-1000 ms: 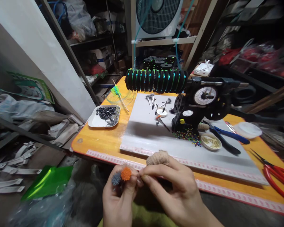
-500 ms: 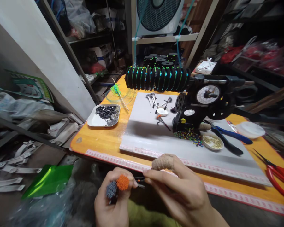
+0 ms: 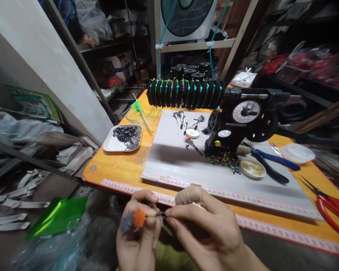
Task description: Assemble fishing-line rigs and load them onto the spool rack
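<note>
Low in front of the table's near edge, my left hand [image 3: 142,237] is closed around a bundle of thin stems with an orange tip cluster [image 3: 139,217] and a blurred grey-blue tip cluster [image 3: 127,223]. My right hand [image 3: 214,226] pinches a thin dark piece [image 3: 161,213] between thumb and index finger. That piece reaches across to the left fingertips, and the two hands nearly touch. Tan wrapping [image 3: 188,194] covers one of my right fingers. What exactly the dark piece is, I cannot make out.
A black machine [image 3: 228,131] carries a row of black spools [image 3: 186,94]. Around it are a white tray [image 3: 109,141] of small dark parts, loose coloured beads [image 3: 223,160], a dish of gold bits [image 3: 252,168], blue-handled pliers [image 3: 279,160] and red-handled scissors [image 3: 332,210].
My right hand has shifted left, closer to the left hand. The left hand has turned slightly, and the orange and grey-blue clusters have moved left.
</note>
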The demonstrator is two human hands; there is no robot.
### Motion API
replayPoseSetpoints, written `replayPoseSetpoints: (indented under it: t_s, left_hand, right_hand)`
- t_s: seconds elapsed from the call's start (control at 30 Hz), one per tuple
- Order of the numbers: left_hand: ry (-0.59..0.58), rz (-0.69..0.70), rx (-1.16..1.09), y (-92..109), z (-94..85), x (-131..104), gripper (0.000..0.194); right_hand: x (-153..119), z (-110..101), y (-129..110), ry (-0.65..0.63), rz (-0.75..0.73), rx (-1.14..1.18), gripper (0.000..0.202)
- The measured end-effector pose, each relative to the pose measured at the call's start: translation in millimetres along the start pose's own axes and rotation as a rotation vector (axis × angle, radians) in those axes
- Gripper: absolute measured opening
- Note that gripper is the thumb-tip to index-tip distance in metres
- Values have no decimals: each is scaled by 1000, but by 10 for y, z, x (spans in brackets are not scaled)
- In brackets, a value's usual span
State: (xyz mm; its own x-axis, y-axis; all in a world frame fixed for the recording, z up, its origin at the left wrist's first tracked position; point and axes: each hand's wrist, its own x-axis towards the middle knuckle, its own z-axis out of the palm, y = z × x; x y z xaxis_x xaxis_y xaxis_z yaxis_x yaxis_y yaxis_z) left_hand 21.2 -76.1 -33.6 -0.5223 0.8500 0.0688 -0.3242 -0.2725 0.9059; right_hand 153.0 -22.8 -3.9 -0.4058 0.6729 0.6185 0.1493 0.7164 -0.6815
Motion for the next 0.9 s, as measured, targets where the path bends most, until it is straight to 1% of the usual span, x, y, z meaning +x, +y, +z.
replayPoseSetpoints:
  t_s: [0.03,0.07,0.13,0.17,0.23,0.27,0.3,0.33,0.37,0.4,0.43,0.47,0.5,0.53,0.57,0.6,0.63,0.67,0.7,0.73,0.77,0.8,0.87,0.9]
  left_hand:
    - [-21,-45,-105,16,9,0,21]
    - [-69,-97,-216,32,14,1,19]
    - [-164,-194,-411,64,22,8,15]
    - [-180,-232,-484,87,24,17,14]
    - [-146,-268,-578,155,19,52,14]
    - [-99,-249,-595,199,5,82,18]
    - [-48,-199,-583,247,-23,123,22]
    - [-5,-118,-528,293,-68,179,28]
    - [44,-9,-418,331,-133,250,31]
    - [93,104,-245,356,-219,339,32]
    - [151,233,-1,367,-322,444,29]
    - [185,349,303,362,-435,563,22]
    - [217,424,605,345,-550,692,16]
    - [177,495,899,319,-656,823,10]
    - [26,574,1120,291,-745,949,7]
    - [-56,581,1171,264,-810,1059,9]
    - [-123,588,1216,243,-848,1148,14]
    - [-172,589,1229,230,-860,1211,21]
    - [-180,578,1221,226,-848,1243,29]
    - [-163,569,1202,228,-819,1247,37]
    - [-117,562,1154,234,-776,1223,41]
    - [-53,555,1077,241,-725,1177,41]
    - [94,510,829,244,-610,1029,32]
    - [136,464,678,234,-549,937,28]
  right_hand:
    - [8,14,-23,10,9,11,14]
    - [18,27,-43,12,6,23,14]
    - [40,40,-68,7,-35,36,16]
    - [51,39,-69,1,-66,35,17]
    - [71,17,-46,1,-129,20,22]
    - [79,-4,-23,8,-147,10,24]
    - [85,-30,3,14,-148,-6,25]
    - [89,-59,32,19,-136,-28,26]
    - [92,-89,59,19,-117,-50,27]
    - [94,-118,81,16,-94,-66,27]
    - [97,-142,97,6,-71,-69,27]
    - [101,-161,105,1,-54,-59,26]
    - [106,-174,107,-4,-39,-38,24]
    - [113,-182,103,-8,-23,-9,21]
    - [122,-185,97,-7,-7,17,19]
    - [131,-185,89,-4,13,31,16]
    - [141,-184,83,-1,33,34,14]
    - [151,-183,80,5,49,30,13]
    - [159,-185,80,12,60,21,12]
    - [166,-187,83,20,66,12,12]
    - [171,-191,89,26,69,4,12]
    - [174,-195,96,34,71,0,13]
    - [173,-193,106,52,75,-1,13]
    - [171,-185,107,61,80,4,13]
